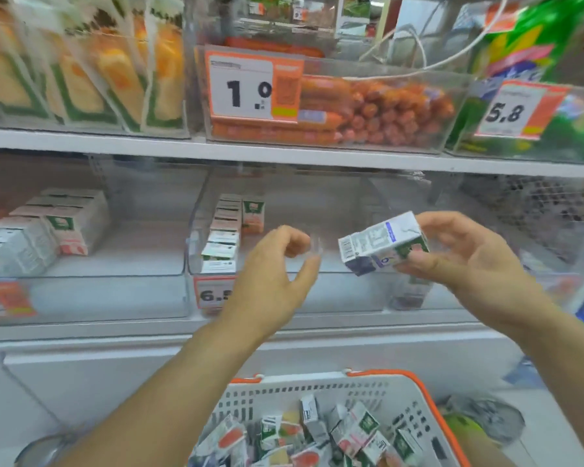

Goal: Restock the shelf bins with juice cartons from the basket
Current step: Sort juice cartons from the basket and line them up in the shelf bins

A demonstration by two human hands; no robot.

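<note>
Small rectangular juice carton (383,243), white card with blue-purple print, tilted on side, gripped by right hand (466,251) between thumb and fingers, held before clear plastic shelf bin (317,291). Left hand (273,264) held beside it, fingers loosely curled, nothing held. Row of upright cartons (221,237) seen in bin. Grey perforated plastic basket (317,392), orange-rimmed, heaped with loose cartons below.

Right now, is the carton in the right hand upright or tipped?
Tipped. The carton lies on its side in the right hand, its long axis roughly horizontal, barcode end toward the left hand.
</note>
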